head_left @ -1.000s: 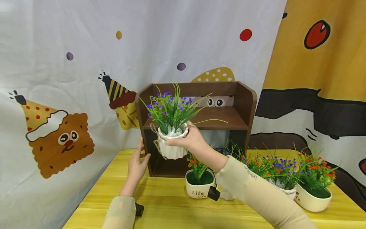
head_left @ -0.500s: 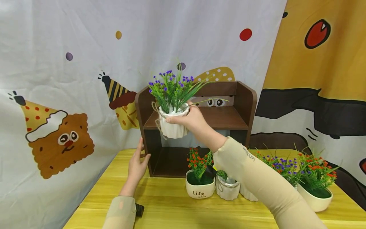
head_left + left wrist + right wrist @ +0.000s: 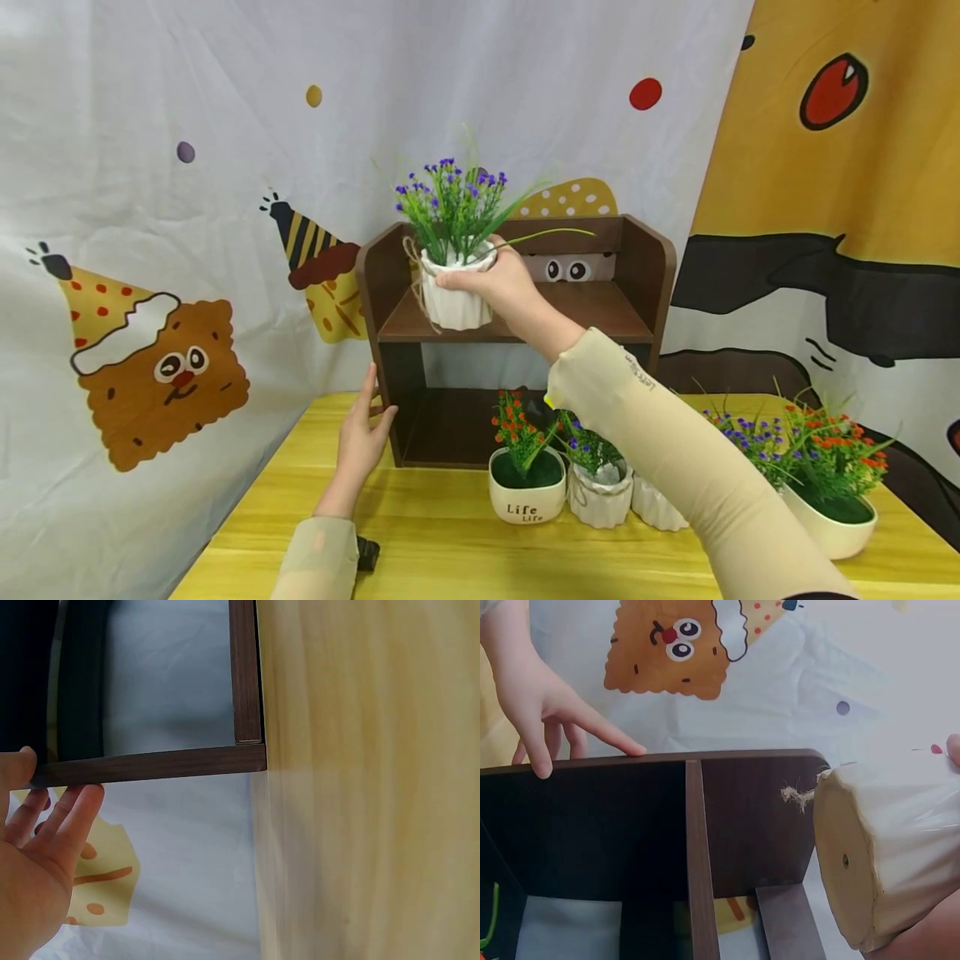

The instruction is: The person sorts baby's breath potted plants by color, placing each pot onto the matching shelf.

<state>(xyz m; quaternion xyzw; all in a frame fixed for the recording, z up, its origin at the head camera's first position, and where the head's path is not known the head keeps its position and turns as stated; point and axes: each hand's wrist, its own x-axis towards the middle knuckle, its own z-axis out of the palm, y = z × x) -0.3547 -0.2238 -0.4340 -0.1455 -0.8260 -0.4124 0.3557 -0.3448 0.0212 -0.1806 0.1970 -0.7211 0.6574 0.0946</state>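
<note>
My right hand (image 3: 504, 283) grips a white ridged flowerpot (image 3: 456, 300) by its rim, thumb at the front. Purple flowers (image 3: 450, 196) and long green blades rise from this pot, and twine hangs at its left side. It is held up before the upper level of a dark brown two-tier shelf (image 3: 517, 340); the right wrist view shows the flowerpot's underside (image 3: 844, 862) tilted towards the camera. At the shelf's left side panel, my left hand (image 3: 360, 437) rests with fingers extended along the outside. Its thumb (image 3: 19, 766) touches the front edge.
Before the shelf on the yellow wooden table (image 3: 435, 533) stands a "Life" planter (image 3: 527, 500) with red flowers. Beside it are white flowerpots (image 3: 600, 500). Another cream planter (image 3: 836, 525) stands far right. A patterned curtain (image 3: 187, 83) hangs behind.
My right hand has lifted the potted plant from in front of the lower compartment to the upper level. My left hand stays on the side panel.
</note>
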